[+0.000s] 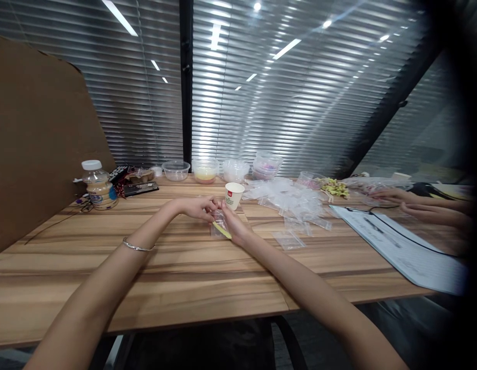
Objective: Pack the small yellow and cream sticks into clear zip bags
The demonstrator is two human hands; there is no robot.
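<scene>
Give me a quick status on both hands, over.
Left hand and right hand both pinching small clear plastic bag with a yellow piece inside. White paper cup just behind, apart. Pile of clear bags to the right.

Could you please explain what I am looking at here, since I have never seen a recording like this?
There is no machine: a person wears a camera on the head, so this single picture looks forward and down along their own two arms. The left hand and right hand meet over a wooden table, holding between them a small clear bag with something yellow inside. Just behind stands a white paper cup. To its right lies a heap of empty clear bags; along the back edge are plastic bowls, and at the left a drink bottle. The hands at the far right belong to another person, by a printed sheet.
</scene>
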